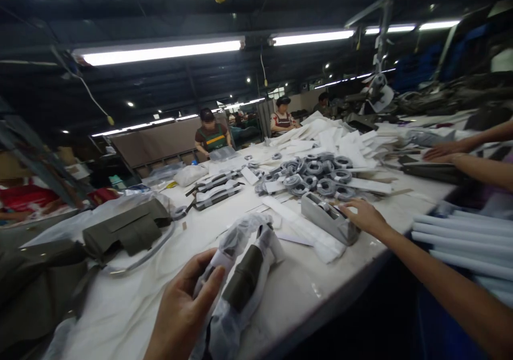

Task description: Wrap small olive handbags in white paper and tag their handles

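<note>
My left hand (186,301) is closed around a strap (244,277) at the near edge of the table. The strap is dark olive, bent into a loop and wrapped in white translucent film. A grey tape dispenser (326,218) stands to its right on a flat white foam strip (296,224). At the dispenser's far right end is my right hand (364,216), its fingers bent together against the top. Anything pinched between those fingertips is too small to make out.
Grey coiled rolls (312,173) are heaped mid-table before piled white sheets (332,133). Wrapped straps (216,189) and an olive bag (128,226) lie left. A co-worker's hands (449,150) press dark material at right. White tubes (460,237) jut beside the table. Two people sit opposite.
</note>
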Demonstrator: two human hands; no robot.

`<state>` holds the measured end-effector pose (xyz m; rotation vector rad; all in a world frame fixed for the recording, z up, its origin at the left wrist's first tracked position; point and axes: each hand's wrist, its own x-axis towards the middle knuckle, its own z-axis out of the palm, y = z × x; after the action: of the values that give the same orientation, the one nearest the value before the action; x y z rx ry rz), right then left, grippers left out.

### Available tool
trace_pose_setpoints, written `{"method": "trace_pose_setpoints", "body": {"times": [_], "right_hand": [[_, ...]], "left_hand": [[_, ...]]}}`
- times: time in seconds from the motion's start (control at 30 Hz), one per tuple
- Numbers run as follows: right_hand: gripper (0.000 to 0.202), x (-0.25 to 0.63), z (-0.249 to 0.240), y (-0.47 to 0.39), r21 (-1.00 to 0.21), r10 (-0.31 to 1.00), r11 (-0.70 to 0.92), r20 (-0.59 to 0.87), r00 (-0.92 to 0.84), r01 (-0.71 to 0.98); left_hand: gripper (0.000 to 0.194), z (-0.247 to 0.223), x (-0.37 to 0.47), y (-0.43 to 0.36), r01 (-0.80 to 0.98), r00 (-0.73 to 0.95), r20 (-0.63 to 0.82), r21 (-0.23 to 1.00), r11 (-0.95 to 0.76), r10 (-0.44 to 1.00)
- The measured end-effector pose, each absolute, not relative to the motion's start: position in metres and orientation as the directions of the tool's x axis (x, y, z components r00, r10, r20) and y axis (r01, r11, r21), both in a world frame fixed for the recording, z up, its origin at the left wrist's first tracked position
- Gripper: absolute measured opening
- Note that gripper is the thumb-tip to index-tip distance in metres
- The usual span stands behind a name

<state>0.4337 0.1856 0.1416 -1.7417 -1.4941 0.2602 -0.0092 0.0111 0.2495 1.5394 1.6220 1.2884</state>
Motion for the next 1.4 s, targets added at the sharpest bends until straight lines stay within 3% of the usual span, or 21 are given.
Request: {"method": "trace_pose_setpoints", "body": {"times": [0.17,0.3,0.53,0.73,0.9,1.07,1.13,1.27,1.4], "right_hand": [[0.034,0.453,0.121,0.196,-0.783,0.953,-0.093,0.110,0.283,0.615],[0.033,0.451,0.116,0.200,-0.878,0.958,-0.122,0.017,0.285,0.462],[0.034,0.458,0.138,0.179,-0.971,0.947,-0.048,0.030,0.320,0.234],[0.034,0.464,0.121,0.137,-0.986,0.944,-0.116,-0.071,0.324,0.121],[0.027,0.460,0.085,0.121,-0.983,0.902,-0.146,-0.085,0.424,0.115],[0.034,0.442,0.076,0.100,-0.981,0.869,-0.108,-0.014,0.494,0.161],[0.040,0.416,0.089,0.089,-0.982,0.895,-0.042,0.046,0.445,0.186],[0.039,0.330,0.144,0.063,-0.969,0.966,0.144,0.182,0.185,0.200],[0.034,0.238,0.205,0.034,-0.960,0.944,0.278,0.278,-0.176,-0.026]], "left_hand": [[0.056,0.250,-0.007,0.012,0.440,-0.260,0.204,0.895,-0.072,0.944],[0.055,0.255,-0.001,0.008,0.434,-0.285,0.215,0.898,-0.074,0.934],[0.056,0.254,-0.001,0.009,0.430,-0.290,0.227,0.899,-0.085,0.930],[0.060,0.252,-0.006,0.011,0.416,-0.284,0.194,0.907,-0.062,0.939],[0.066,0.246,-0.017,0.019,0.366,-0.229,0.178,0.927,-0.085,0.957],[0.063,0.245,-0.020,0.021,0.324,-0.210,0.183,0.940,-0.108,0.960],[0.057,0.249,-0.015,0.019,0.345,-0.193,0.214,0.928,-0.138,0.957],[0.043,0.253,-0.004,0.015,0.370,-0.131,0.270,0.906,-0.206,0.954],[0.036,0.250,0.002,0.013,0.378,-0.112,0.299,0.895,-0.237,0.948]]}}
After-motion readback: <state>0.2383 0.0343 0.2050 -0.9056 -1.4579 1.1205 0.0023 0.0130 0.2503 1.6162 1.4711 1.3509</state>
